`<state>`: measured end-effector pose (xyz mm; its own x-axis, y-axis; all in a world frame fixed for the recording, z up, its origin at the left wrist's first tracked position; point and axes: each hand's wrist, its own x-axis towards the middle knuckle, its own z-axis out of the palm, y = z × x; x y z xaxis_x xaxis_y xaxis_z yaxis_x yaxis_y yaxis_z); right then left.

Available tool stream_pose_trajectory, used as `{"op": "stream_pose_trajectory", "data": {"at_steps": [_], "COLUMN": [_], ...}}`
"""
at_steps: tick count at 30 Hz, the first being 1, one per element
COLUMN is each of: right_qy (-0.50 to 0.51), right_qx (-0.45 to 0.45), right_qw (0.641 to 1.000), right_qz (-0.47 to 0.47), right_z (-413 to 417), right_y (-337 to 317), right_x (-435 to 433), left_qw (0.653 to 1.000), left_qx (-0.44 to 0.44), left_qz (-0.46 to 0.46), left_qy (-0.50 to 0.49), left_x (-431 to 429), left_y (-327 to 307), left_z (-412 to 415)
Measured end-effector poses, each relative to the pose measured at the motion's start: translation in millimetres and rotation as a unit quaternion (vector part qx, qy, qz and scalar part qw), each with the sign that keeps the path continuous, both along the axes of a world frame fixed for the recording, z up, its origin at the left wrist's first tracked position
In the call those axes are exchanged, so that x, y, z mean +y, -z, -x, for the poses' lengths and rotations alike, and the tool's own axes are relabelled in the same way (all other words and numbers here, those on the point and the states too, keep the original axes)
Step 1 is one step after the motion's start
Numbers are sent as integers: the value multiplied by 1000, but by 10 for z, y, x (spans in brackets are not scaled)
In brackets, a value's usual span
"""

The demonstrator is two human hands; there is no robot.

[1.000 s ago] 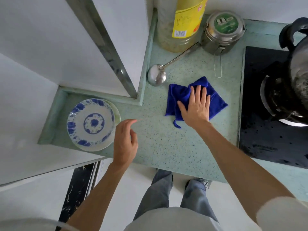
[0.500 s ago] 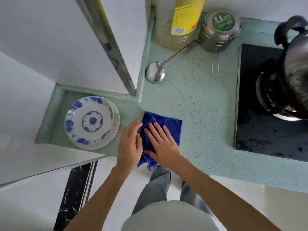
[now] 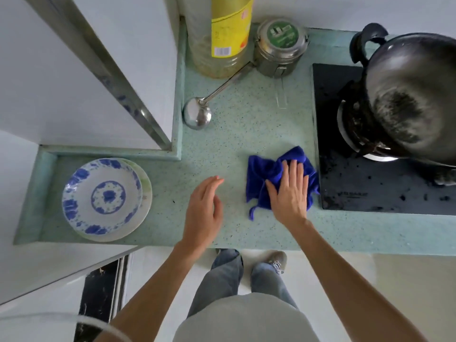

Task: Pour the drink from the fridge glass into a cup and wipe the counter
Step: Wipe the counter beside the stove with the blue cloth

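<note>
Nearest the front edge of the bench [image 3: 246, 124], the left hand [image 3: 204, 206] is hovering released, fingers loosely extended and holding nothing, well clear of the blue cloth [image 3: 266, 169]. Just to its right, the right hand [image 3: 290, 193] is lying flat, with straight fingers pressing down on the cloth, which is sitting bunched on the bench right beside the hob's [image 3: 357, 181] left edge. Half a second ago the cloth was lying near the front edge close to the stacked blue-patterned plates [image 3: 103, 196] with both hands on it; now it is lying over by the hob and the left hand is off it. The plates are sitting in the bench's left recess. Further back a steel ladle [image 3: 197, 114] is lying bowl-down, its handle reaching between a yellow-labelled bottle [image 3: 222, 33] and a lidded steel tin [image 3: 281, 45] at the back edge
</note>
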<state>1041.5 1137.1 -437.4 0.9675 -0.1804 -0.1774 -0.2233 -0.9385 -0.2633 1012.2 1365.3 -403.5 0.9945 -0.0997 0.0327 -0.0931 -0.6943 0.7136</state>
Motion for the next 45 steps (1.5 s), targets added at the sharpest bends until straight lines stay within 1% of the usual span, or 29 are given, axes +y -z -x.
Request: {"op": "stream_pose_trajectory", "data": {"at_steps": [3,5,8,11,13,15,17,18,21,23,26,29,31,33,36,38,41,43,45], "right_qy": [60,49,-37,-130,-214,-303,-359,-368,-339,-300,-221,-112,-42,7,58,74,43,-17,-104], "right_qx": [12,21,26,39,46,35,18,13,22,26,33,36,31,32,35,38,36,30,26], "right_qw": [998,999,999,991,976,952,933,930,940,953,974,993,999,999,997,996,998,999,994], "right_qz": [-7,-8,-1,0,6,17,16,16,23,26,35,16,-6,-16,-26,-31,-22,-17,-19], "right_z": [-451,-648,-715,-514,-276,-45,140,218,442,590,776,787,671,458,45,-200,-403,-385,-239], "right_y": [20,1,-44,-73,-70,-35,10,33,55,32,-8,-57,-104,-129,-137,-138,-130,-125,-119], "right_x": [218,503,1035,1520,1726,1794,1727,1652,1325,1070,633,205,39,-20,61,194,507,792,1083], "left_qw": [999,999,996,992,990,990,990,990,992,993,986,982,985,989,995,996,996,994,992], "left_qx": [4,-3,-4,10,19,22,26,27,36,43,39,43,43,50,37,34,37,37,34], "left_qz": [-24,-25,-29,-54,-66,-70,-78,-85,-103,-112,-113,-83,-63,-58,-72,-76,-77,-89,-98], "left_qy": [-24,-42,-80,-116,-120,-117,-113,-107,-61,5,117,162,154,125,63,21,-36,-59,-70], "left_x": [208,366,563,671,688,691,680,663,531,388,125,-111,-156,-79,182,383,633,746,813], "left_y": [-26,-12,24,69,80,88,96,100,61,23,35,5,-52,-79,-26,29,86,96,102], "left_z": [53,129,277,398,488,562,603,618,675,703,656,561,538,531,576,645,749,816,858]}}
